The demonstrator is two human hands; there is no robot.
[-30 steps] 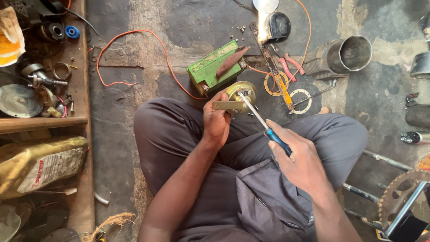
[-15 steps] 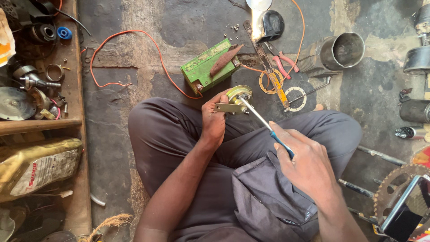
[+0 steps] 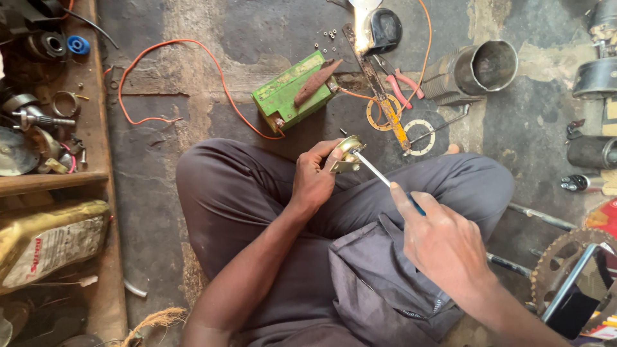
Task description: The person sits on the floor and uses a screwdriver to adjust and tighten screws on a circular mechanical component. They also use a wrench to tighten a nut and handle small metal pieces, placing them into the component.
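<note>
We sat cross-legged on the concrete floor (image 3: 167, 167). Our left hand (image 3: 313, 183) was wrapped around a small round brass-coloured metal part (image 3: 347, 154), with the fingers curled tight on its rim and bracket. We held it up over our knees, near the middle of the floor.

Our right hand (image 3: 443, 247) gripped a screwdriver (image 3: 380, 177). The fingers were closed around its blue handle, and the thin steel shaft pointed up to the round part, where the tip touched it.

We thought the part was hard and stiff, and light enough for one hand. It looked smooth, so it might slip or spin when pushed. The rim and the flat bracket seemed the best places to hold it.

Just past our knees lay a green battery (image 3: 289, 96) with an orange wire (image 3: 160, 77) looping off to the floor's left side. Red-handled pliers (image 3: 398, 83) and two thin ring gaskets (image 3: 421, 135) lay beside it. A metal cylinder (image 3: 482, 67) lay toward the far right corner. A wooden tray (image 3: 96, 128) of old parts sat along the left edge.
</note>
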